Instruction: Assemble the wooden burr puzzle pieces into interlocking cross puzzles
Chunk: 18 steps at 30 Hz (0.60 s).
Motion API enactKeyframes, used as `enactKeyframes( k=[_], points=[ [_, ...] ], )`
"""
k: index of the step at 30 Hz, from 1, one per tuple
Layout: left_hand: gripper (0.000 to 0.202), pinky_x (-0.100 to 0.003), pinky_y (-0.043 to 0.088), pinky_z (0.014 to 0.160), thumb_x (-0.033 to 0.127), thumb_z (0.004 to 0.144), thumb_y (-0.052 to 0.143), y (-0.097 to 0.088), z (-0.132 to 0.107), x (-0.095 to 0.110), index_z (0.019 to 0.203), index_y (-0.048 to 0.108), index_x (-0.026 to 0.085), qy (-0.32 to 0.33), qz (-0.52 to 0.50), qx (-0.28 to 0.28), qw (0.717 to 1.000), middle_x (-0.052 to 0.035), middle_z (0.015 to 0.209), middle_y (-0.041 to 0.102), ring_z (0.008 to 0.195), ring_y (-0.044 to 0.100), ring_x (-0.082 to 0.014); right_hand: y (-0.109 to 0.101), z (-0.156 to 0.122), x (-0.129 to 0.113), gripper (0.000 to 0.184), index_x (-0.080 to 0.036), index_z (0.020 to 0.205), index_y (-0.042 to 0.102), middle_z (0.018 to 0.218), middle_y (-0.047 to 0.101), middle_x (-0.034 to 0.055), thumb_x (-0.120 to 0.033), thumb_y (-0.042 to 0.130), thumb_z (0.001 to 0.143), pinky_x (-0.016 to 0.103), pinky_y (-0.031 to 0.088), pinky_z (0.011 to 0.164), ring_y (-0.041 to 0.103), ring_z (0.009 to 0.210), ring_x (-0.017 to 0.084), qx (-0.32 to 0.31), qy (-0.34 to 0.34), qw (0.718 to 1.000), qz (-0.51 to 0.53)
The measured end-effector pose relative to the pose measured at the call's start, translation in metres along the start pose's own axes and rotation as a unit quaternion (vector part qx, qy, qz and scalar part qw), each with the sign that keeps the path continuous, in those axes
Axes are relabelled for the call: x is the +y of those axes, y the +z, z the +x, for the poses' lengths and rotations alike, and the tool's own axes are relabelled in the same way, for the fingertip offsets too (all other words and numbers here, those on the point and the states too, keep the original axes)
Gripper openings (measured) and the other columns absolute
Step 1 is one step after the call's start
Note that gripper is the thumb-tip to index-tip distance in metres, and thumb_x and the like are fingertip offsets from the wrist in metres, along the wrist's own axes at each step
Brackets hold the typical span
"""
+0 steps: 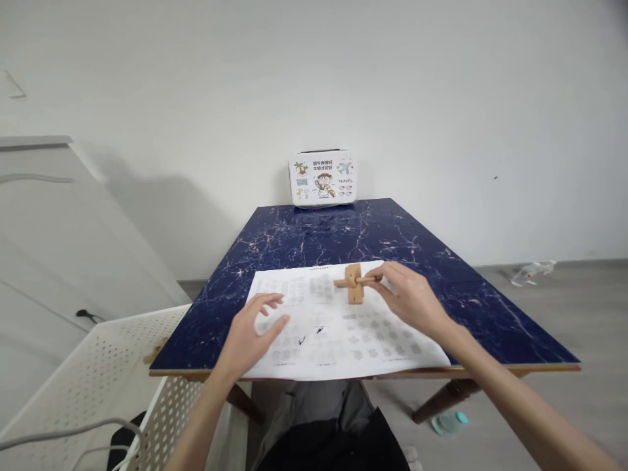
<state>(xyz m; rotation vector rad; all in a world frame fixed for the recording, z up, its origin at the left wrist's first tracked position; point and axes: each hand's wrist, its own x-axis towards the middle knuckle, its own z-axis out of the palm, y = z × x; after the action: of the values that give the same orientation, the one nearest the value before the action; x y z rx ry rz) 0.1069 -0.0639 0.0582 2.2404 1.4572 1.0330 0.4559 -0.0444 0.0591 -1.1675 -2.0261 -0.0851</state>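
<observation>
A small wooden interlocking puzzle (354, 282) stands on a white printed instruction sheet (338, 333) spread over a dark blue marbled table (343, 235). My right hand (409, 297) pinches a wooden bar that sticks out of the puzzle's right side. My left hand (255, 330) hovers over the sheet's left part with its fingers loosely spread, holding nothing.
A small illustrated white box (322, 177) stands at the table's far edge against the wall. A white perforated basket (103, 379) sits at the lower left beside the table. A white cabinet (53, 235) fills the left. Litter lies on the floor (530, 271) at right.
</observation>
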Motion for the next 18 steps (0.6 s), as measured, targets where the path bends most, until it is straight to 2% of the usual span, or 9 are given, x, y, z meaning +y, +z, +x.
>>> enactKeyframes(
  k=[2,4,7,9,11,14,18],
  points=[
    [0.055,-0.041,0.054,0.097,0.046,0.087,0.075,0.016,0.007,0.020,0.136,0.056,0.028,0.022,-0.025,-0.060,0.998,-0.0096,0.138,0.061,0.115,0.063,-0.0259,0.005,-0.011,-0.015,0.014,-0.023,0.104,0.066,0.095,0.073,0.0070,-0.029,0.054,0.105,0.034,0.050,0.073,0.068,0.085,0.024,-0.012,-0.010,0.999,0.043],
    [0.084,-0.046,0.052,0.105,0.051,0.076,0.085,0.031,0.013,0.033,0.148,0.044,0.032,0.040,-0.053,-0.109,0.992,-0.0116,0.153,0.048,0.134,0.054,-0.0315,0.011,-0.022,-0.025,0.014,-0.023,0.105,0.066,0.094,0.072,0.0069,-0.028,0.054,0.105,0.035,0.050,0.073,0.068,0.085,0.024,-0.015,-0.009,0.996,0.085],
    [0.108,-0.052,0.046,0.113,0.056,0.066,0.091,0.050,0.019,0.044,0.155,0.034,0.034,0.055,-0.085,-0.169,0.980,-0.0125,0.160,0.040,0.142,0.047,-0.0356,0.019,-0.034,-0.033,0.015,-0.024,0.108,0.068,0.097,0.072,0.0075,-0.026,0.053,0.105,0.036,0.052,0.076,0.068,0.088,0.024,-0.021,-0.002,0.989,0.146],
    [0.110,-0.053,0.045,0.115,0.056,0.064,0.092,0.057,0.022,0.048,0.156,0.034,0.034,0.062,-0.105,-0.190,0.974,-0.0122,0.158,0.044,0.141,0.049,-0.0357,0.022,-0.040,-0.035,0.015,-0.025,0.110,0.068,0.099,0.072,0.0076,-0.025,0.054,0.105,0.037,0.052,0.079,0.068,0.091,0.025,-0.028,0.004,0.983,0.183],
    [0.104,-0.051,0.046,0.114,0.054,0.066,0.092,0.060,0.024,0.052,0.154,0.040,0.033,0.066,-0.121,-0.196,0.971,-0.0113,0.152,0.051,0.138,0.052,-0.0348,0.025,-0.044,-0.036,0.016,-0.026,0.111,0.068,0.100,0.072,0.0073,-0.024,0.054,0.105,0.036,0.053,0.080,0.067,0.092,0.024,-0.034,0.011,0.977,0.208],
    [0.091,-0.047,0.049,0.111,0.050,0.068,0.091,0.063,0.024,0.054,0.147,0.050,0.031,0.068,-0.125,-0.191,0.971,-0.0092,0.144,0.059,0.132,0.058,-0.0328,0.027,-0.047,-0.036,0.016,-0.026,0.112,0.068,0.099,0.071,0.0068,-0.023,0.054,0.105,0.036,0.052,0.079,0.067,0.091,0.024,-0.042,0.017,0.974,0.221],
    [0.087,-0.045,0.049,0.110,0.048,0.067,0.091,0.067,0.022,0.051,0.143,0.054,0.029,0.073,-0.108,-0.169,0.977,-0.0083,0.140,0.062,0.127,0.060,-0.0318,0.030,-0.049,-0.032,0.014,-0.025,0.111,0.066,0.096,0.070,0.0059,-0.023,0.055,0.105,0.034,0.051,0.077,0.065,0.087,0.023,-0.044,0.023,0.973,0.225]
  ],
)
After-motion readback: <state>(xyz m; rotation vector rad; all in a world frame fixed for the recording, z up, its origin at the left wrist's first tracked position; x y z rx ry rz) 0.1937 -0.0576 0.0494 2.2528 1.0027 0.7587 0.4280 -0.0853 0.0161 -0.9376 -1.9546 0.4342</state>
